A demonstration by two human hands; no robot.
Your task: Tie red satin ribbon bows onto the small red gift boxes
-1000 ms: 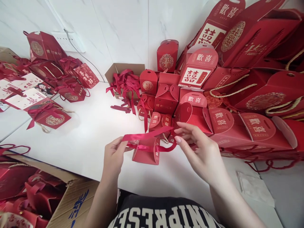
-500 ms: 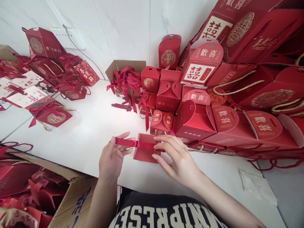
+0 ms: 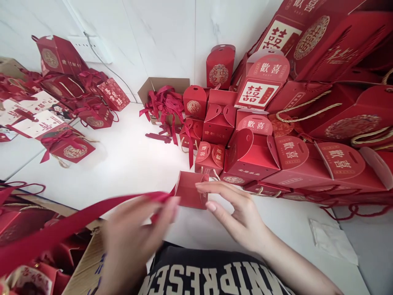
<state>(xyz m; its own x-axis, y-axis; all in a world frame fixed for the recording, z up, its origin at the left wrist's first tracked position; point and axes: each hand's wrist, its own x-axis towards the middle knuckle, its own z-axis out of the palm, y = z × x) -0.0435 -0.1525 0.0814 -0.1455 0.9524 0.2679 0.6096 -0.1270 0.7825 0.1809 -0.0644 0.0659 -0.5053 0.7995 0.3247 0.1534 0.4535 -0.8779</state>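
Observation:
A small red box [image 3: 190,190] lies on its side on the white table, its open end toward the left. My right hand [image 3: 238,209] rests at its right end, fingers spread, fingertips touching the box. Left of the box, my left hand [image 3: 138,233] is blurred by motion, its fingers closed around a dark red ribbon [image 3: 101,209]. One end of the ribbon reaches the box's left opening; the other sweeps out to the lower left edge of the view.
Many red gift boxes [image 3: 251,151] stand at the right. Behind them, a cardboard box [image 3: 181,84] holds ribbons. Finished-looking red boxes [image 3: 73,149] with bows sit at the left. A large carton [image 3: 89,250] of red items stands at the lower left.
My left hand has moved down and left, and a long stretch of ribbon now trails out to the left. The ribbon no longer lies across the box. My right hand has shifted slightly right.

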